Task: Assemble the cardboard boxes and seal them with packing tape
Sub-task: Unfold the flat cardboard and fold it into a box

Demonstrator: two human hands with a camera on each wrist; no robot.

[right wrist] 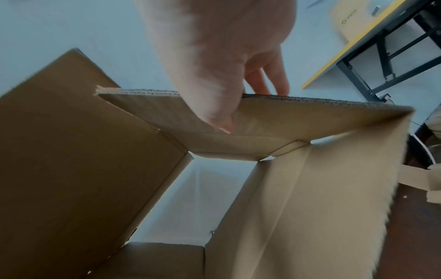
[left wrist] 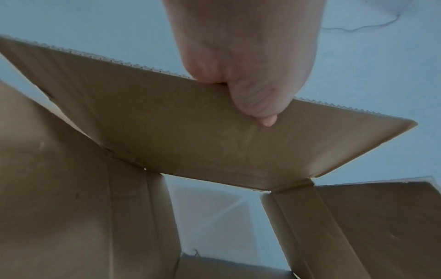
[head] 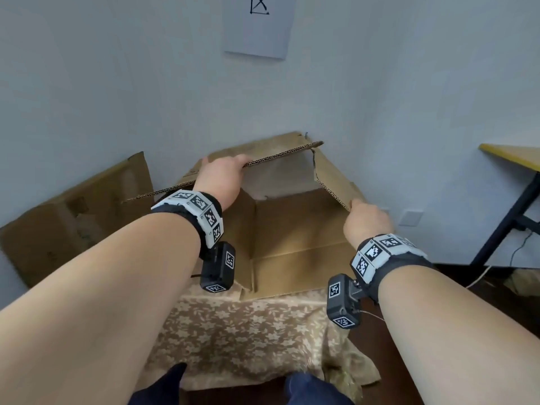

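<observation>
A brown cardboard box (head: 292, 229) lies on its side on a cloth-covered surface, its near end open toward me and its far end open to the wall. My left hand (head: 222, 173) grips the edge of the upper flap (head: 280, 154), thumb under it and fingers on top. In the left wrist view the thumb of the left hand (left wrist: 250, 90) presses the flap's (left wrist: 190, 136) inner face. My right hand (head: 365, 220) pinches the edge of the right-side flap (head: 333, 176). The right hand (right wrist: 219, 85) has its thumb inside that flap (right wrist: 286, 120) and its fingers outside.
A flattened cardboard sheet (head: 73, 217) leans on the wall at the left. The floral cloth (head: 248, 331) hangs toward my legs. A yellow-edged table (head: 514, 156) with dark legs stands at the right, with a cable on the dark floor. A paper sheet (head: 258, 24) is on the wall.
</observation>
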